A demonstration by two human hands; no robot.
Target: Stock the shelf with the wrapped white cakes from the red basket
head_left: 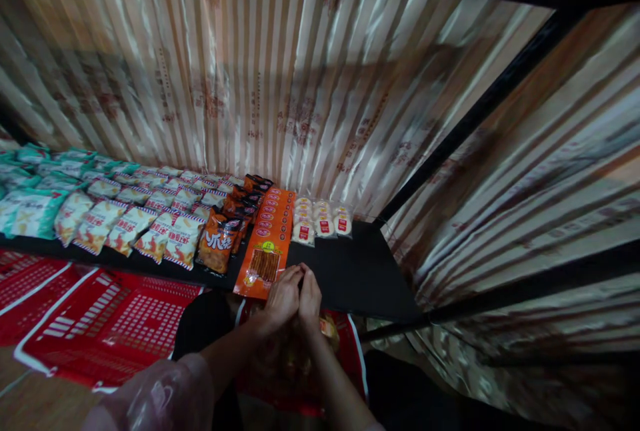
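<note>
At the bottom centre, a red basket (354, 358) sits below you. Just above, your left hand (284, 294) and right hand (310, 292) meet at the fingertips; you cannot tell whether they pinch anything. An orange snack packet (265, 238) lies beside your left hand, at centre on a black shelf (365, 271); white packaged cakes (324, 224) lie beyond.

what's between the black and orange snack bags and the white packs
In the head view, orange packaging runs front to back between the snack bags and the white packs.
</note>
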